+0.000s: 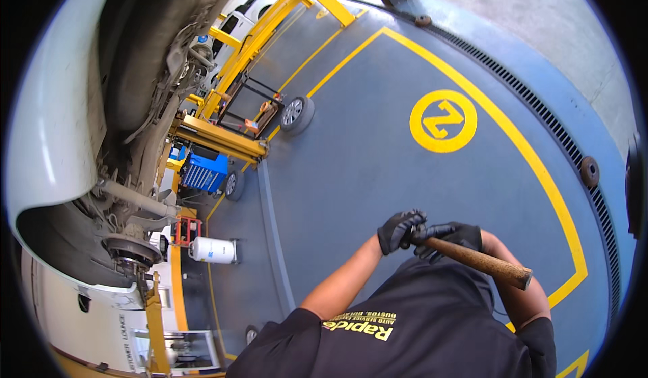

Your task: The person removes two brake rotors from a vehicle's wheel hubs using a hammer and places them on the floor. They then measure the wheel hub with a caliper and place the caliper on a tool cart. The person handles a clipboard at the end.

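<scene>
Two gloved hands are held close together on the near side of the yellow floor circle (443, 121), with both elbows bent and the forearms angled inward. The left hand (401, 231) is kept curled, knuckles up; whether anything is held in it cannot be told. By the right hand (451, 239), the wooden-handled tool (480, 260) is gripped near its inner end, the fingers closed around it. The tool is thus placed below the circle in the view. Its long axis is slanted, the bare butt being pointed away from the circle, toward the person's right upper arm; its inner end is obscured among the dark gloves. Left of the circle, a raised car (57, 128) is seen.
</scene>
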### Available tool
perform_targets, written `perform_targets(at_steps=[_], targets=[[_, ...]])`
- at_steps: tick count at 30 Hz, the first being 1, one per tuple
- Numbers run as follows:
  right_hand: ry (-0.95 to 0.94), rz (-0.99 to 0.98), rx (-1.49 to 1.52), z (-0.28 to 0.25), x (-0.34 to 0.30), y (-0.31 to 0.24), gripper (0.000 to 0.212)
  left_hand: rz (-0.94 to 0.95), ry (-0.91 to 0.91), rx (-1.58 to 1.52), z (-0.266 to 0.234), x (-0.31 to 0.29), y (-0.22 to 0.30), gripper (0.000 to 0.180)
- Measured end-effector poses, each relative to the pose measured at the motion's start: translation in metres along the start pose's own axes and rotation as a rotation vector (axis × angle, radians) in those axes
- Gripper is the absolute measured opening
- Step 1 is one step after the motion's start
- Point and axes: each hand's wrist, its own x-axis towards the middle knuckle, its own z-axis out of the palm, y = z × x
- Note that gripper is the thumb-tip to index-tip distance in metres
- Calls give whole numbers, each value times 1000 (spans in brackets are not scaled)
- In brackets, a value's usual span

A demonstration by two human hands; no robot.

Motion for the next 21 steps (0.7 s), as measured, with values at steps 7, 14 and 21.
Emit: perform_targets(at_steps=[7,14,21], targets=[[94,87,-105,-160,22,-88,44,79,125,-61,-47,135,113,16],[18,344,110,-363,62,-215,78,-60,310,-57,-156,271,228,21],[77,485,-261,-508,162,-334,61,-176,277,-53,-244,368,388,27]])
